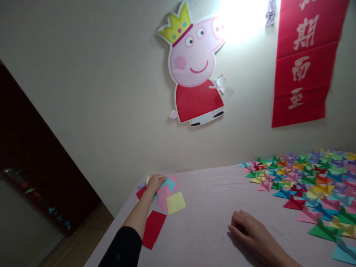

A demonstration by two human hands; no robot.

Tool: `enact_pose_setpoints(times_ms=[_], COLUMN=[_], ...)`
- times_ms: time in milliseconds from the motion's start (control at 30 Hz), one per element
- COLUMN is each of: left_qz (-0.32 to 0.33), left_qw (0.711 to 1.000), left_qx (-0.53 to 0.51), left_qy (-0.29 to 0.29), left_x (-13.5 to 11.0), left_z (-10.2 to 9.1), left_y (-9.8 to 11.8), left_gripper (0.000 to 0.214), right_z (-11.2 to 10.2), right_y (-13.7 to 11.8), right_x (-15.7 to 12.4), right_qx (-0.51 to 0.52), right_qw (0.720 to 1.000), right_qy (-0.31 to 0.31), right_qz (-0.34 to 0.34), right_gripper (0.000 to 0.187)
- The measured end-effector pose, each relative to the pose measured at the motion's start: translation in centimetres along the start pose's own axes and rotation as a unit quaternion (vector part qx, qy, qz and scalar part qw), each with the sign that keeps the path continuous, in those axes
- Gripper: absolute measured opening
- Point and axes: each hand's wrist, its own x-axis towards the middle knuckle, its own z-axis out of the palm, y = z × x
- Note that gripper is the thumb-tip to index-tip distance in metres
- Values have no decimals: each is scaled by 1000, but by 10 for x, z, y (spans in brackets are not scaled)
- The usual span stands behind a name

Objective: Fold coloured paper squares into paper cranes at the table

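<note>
My left hand (156, 182) reaches to the far left corner of the pink cloth, over a loose spread of coloured paper sheets. Its fingers are bent together on the papers, and whatever they pinch is hidden. Around it lie a light blue sheet (169, 184), a pink sheet (164, 198), a pale yellow sheet (176, 203) and, nearer me, red paper (154, 229). My right hand (249, 228) rests on the cloth at the right of centre. Its fingers are curled loosely inward, with a dark hollow and nothing visible in them.
Many folded paper birds (314, 185) in mixed colours stand in rows on the right of the pink cloth (205, 218). Behind is a wall with a cartoon pig cutout (194, 63) and a red banner (306, 63). At the left are a dark door (33, 148) and wooden floor (83, 230).
</note>
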Motion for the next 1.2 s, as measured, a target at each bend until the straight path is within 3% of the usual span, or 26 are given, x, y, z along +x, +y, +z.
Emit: enact_pose_setpoints(times_ms=[100,133,200,267,300,400,433,500,667,833,1067,1200], left_qz=[38,46,83,135,164,242,263,288,363,415,405,385], left_qw=[996,994,986,977,971,953,948,940,924,901,900,904], left_qx=[-5,-7,-21,-39,-52,-85,-94,-107,-65,4,38,36], left_qy=[78,102,145,162,166,159,154,148,101,125,156,183], left_x=[-10,-15,-32,-58,-74,-124,-139,-163,-189,-202,-217,-226], left_z=[-15,-18,-16,-2,9,46,56,72,86,96,104,108], left_y=[15,24,53,92,113,166,178,192,188,180,176,177], left_gripper=[32,24,33,19,14,22,23,20,11,13,13,21], right_z=[-1,-1,0,1,1,-2,-5,-11,-28,-40,-42,-39], right_y=[-2,-2,1,9,15,34,39,45,36,20,17,16], right_x=[0,0,1,2,3,3,2,-2,-16,-26,-34,-23], right_qx=[3,14,47,80,82,34,12,-32,-88,-114,-83,-34], right_qw=[1000,1000,999,995,990,969,968,975,986,985,992,998], right_qy=[6,8,17,55,109,242,244,194,29,-34,-43,-48], right_qz=[-3,-2,8,21,22,-33,-60,-106,-137,-121,-90,-12], right_gripper=[24,24,20,18,26,49,53,41,17,20,21,32])
